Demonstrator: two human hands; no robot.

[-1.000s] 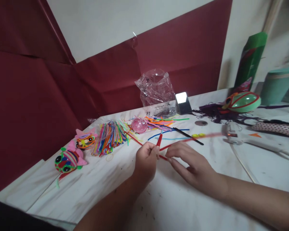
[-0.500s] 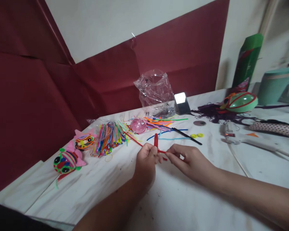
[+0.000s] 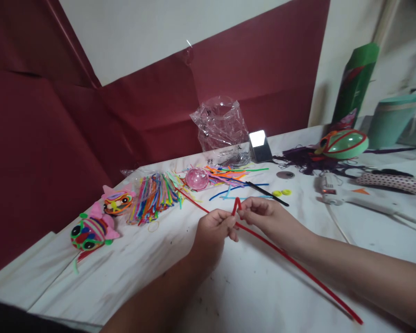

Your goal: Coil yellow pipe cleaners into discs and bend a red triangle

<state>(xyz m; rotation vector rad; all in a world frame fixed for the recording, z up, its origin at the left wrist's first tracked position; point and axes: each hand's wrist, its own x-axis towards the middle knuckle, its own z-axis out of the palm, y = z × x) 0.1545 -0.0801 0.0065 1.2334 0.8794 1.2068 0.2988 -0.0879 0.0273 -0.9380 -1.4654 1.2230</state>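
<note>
My left hand (image 3: 215,231) pinches a red pipe cleaner (image 3: 298,265) above the middle of the table. From those fingers one long straight length runs down to the right, under my right forearm's near side. My right hand (image 3: 261,213) has thumb and forefinger closed on a short bent peak of the red pipe cleaner, right beside the left fingertips. Another red length (image 3: 192,200) reaches from behind the left hand toward the pile; whether it is the same piece I cannot tell. Behind the hands lie a black pipe cleaner (image 3: 267,193) and two yellow discs (image 3: 281,192).
A bundle of coloured pipe cleaners (image 3: 157,196) and a pink clear dome (image 3: 197,179) lie behind. Two decorated fish-like figures (image 3: 90,233) sit at left. At right are a glue gun (image 3: 333,192) with its cord, a green balloon-like figure (image 3: 346,143) and a teal bin (image 3: 393,120).
The upright red loop has become a smaller bent peak. A long red length now stretches down to the right, and my right hand has moved slightly up and closer to the left.
</note>
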